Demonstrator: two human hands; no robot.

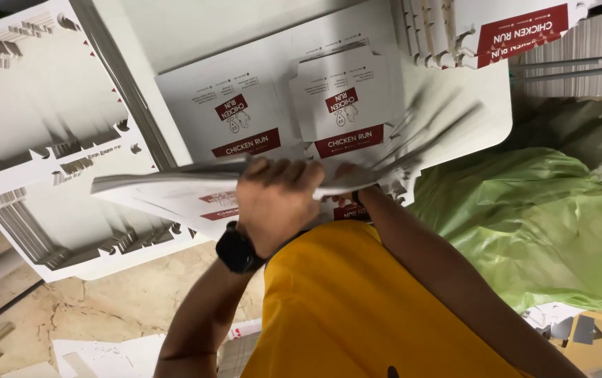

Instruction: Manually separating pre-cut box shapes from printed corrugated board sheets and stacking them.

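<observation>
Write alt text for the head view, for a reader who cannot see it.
Both hands grip a thick stack of flat white die-cut carton blanks from below: left hand, wearing a black wristwatch, in front, right hand mostly hidden behind. More blanks cover the surface beyond, a green plastic bag at right.

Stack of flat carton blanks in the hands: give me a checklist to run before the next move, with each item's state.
1. Left hand gripping the stack of blanks: ok, fingers curl over its edge.
2. Right hand gripping it: cannot tell, mostly hidden behind the stack.
3. Stack square: not ok, the right side fans out and blurs.
4. Printed sheets below lying flat: ok.
5. Green plastic bag apart from the stack: ok, it sits to the right.
6. Watch free of the blanks: ok.
</observation>
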